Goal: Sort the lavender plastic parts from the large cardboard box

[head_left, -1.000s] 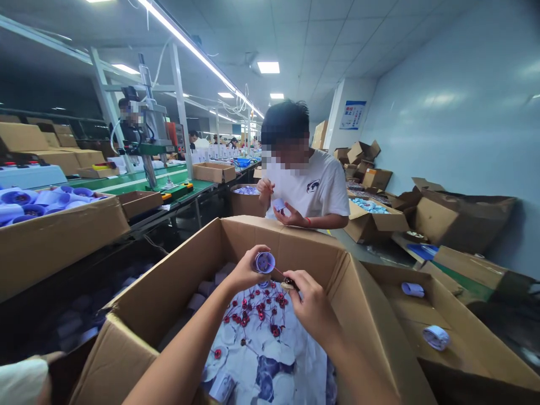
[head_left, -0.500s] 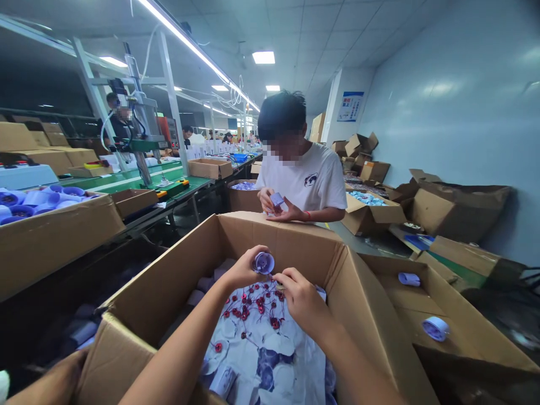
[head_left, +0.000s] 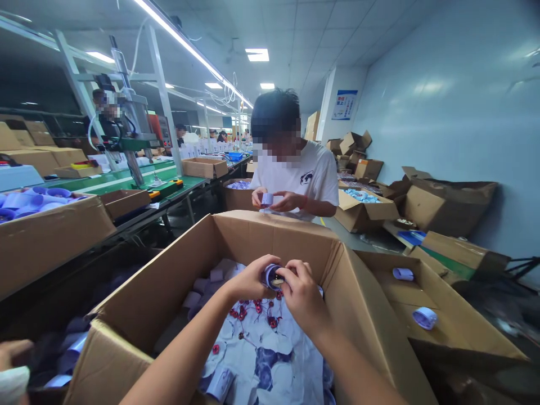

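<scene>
My left hand (head_left: pixel 250 279) grips a small round pale-blue plastic shell (head_left: pixel 270 275) over a large open cardboard box (head_left: pixel 185 264). My right hand (head_left: pixel 301 295) is closed with its fingertips pressing a small dark part into the shell's open mouth. Below both hands a white-and-blue sheet (head_left: pixel 270 354) in the box carries several small red coil parts (head_left: pixel 255 309) with thin wires. More pale-blue shells (head_left: pixel 211 275) lie at the box's far-left inside.
A person in a white T-shirt (head_left: pixel 304 180) works across the box, holding a similar shell. A second open box (head_left: pixel 422 304) on the right holds two loose shells. A box of blue shells (head_left: pixel 42 225) and a green conveyor bench (head_left: pixel 126 183) with a press stand at left.
My right hand moved up to the shell and now pushes the dark part into it. Both hands dropped lower into the box. The view shifted slightly.
</scene>
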`<state>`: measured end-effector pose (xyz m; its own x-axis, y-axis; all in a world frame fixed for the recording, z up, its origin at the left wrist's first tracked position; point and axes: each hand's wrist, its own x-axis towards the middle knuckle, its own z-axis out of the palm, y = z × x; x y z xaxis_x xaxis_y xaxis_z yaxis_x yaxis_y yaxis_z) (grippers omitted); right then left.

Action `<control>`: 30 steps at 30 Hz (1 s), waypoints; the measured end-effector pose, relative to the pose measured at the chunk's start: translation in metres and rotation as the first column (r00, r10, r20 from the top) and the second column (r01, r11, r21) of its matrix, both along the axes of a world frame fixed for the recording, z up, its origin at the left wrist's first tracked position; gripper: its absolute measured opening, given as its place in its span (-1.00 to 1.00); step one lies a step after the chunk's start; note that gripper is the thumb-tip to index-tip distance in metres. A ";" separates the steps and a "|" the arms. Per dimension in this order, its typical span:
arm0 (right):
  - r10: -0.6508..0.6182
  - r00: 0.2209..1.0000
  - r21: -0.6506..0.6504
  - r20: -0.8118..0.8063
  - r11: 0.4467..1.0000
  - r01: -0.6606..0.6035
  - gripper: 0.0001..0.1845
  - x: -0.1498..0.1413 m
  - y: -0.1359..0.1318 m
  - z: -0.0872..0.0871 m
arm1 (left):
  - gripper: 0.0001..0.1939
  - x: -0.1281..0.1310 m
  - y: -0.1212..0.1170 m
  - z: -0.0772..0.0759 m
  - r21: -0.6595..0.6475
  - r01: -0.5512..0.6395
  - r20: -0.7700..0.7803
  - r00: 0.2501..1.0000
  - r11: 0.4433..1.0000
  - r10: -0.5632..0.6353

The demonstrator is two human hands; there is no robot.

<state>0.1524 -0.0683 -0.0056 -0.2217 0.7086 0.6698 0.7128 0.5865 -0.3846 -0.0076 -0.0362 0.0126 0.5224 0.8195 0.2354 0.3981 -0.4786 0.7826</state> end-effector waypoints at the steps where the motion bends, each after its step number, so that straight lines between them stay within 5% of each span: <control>1: -0.012 1.000 -0.003 0.001 1.000 0.012 -0.68 -0.001 0.000 0.000 | -0.45 0.001 -0.001 -0.001 -0.001 0.020 0.006 1.000 1.000 -0.020; 6: -0.006 0.999 -0.131 -0.041 0.991 0.000 -0.69 -0.001 0.001 -0.002 | -0.45 0.002 -0.002 -0.004 0.028 0.074 -0.034 0.997 0.997 -0.073; 13: 0.129 0.971 -0.293 -0.203 0.938 -0.185 -0.63 0.006 0.007 -0.005 | -0.43 0.004 -0.001 -0.002 0.031 0.095 -0.071 0.993 0.995 -0.092; 21: 0.065 0.870 -0.369 -0.489 0.888 -0.273 -0.89 0.004 0.007 -0.002 | -0.46 0.006 -0.005 0.000 -0.008 0.110 -0.069 0.992 0.994 -0.110; 30: 0.010 0.754 -0.409 -0.657 0.835 -0.367 -0.81 0.003 0.006 0.002 | -0.48 0.007 -0.007 0.003 -0.034 0.095 -0.071 0.993 0.995 -0.097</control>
